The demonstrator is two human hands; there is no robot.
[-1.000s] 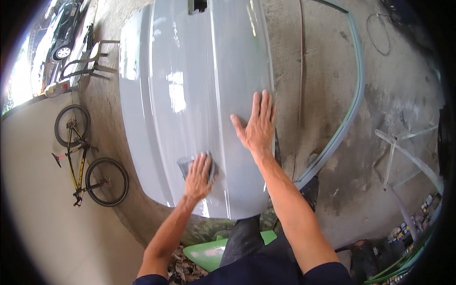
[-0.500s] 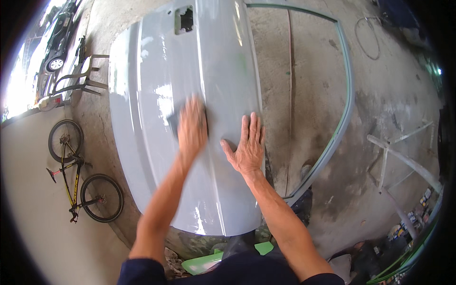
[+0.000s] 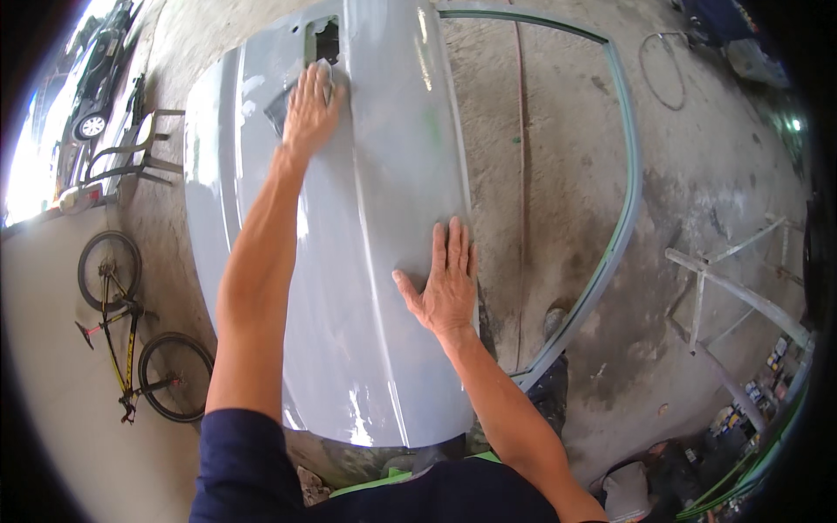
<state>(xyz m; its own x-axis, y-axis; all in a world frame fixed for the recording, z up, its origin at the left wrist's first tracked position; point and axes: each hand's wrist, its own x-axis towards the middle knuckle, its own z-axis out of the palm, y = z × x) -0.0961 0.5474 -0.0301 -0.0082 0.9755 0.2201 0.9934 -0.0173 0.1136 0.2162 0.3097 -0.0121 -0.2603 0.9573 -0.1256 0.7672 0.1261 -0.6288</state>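
Observation:
A grey car door lies flat before me, glossy in patches, with pale streaks on its surface. My left hand is stretched to the door's far part, just below the rectangular handle opening. Under its palm and fingers is a dark grey sheet of sandpaper, pressed on the panel, with one corner showing at the left. My right hand rests flat near the door's right edge, fingers stretched and thumb spread, holding nothing.
The door's window frame curves out to the right above the concrete floor. A bicycle and a chair are at the left. At the right stands a metal stand; a looped hose lies farther back.
My left hand has slid the sandpaper away from me, from the door's middle to near the handle opening. My right hand stays at the right edge. The whole view has shifted slightly.

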